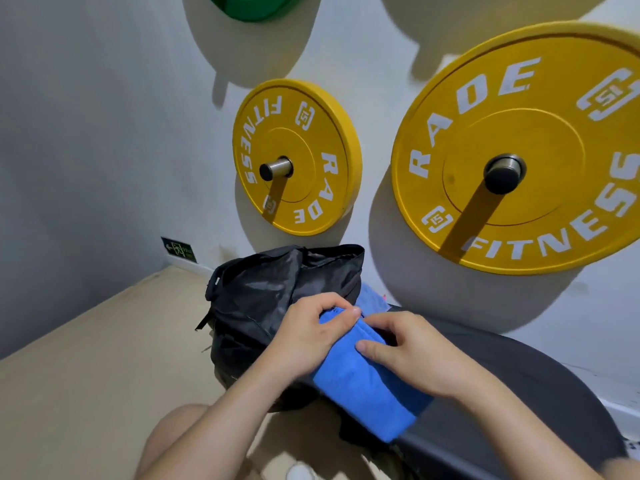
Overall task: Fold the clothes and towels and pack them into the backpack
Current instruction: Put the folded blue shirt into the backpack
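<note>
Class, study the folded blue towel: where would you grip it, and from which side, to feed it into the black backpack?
Grip the blue towel near its far end, beside the backpack, coming from above with the left hand and right hand on opposite long edges. It is a long, narrow folded bundle pointing at the bag; squeezing across its width should keep the folds together.

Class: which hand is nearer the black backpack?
Left. The left hand grips the towel right beside the backpack; the right hand holds the towel farther right.
</note>
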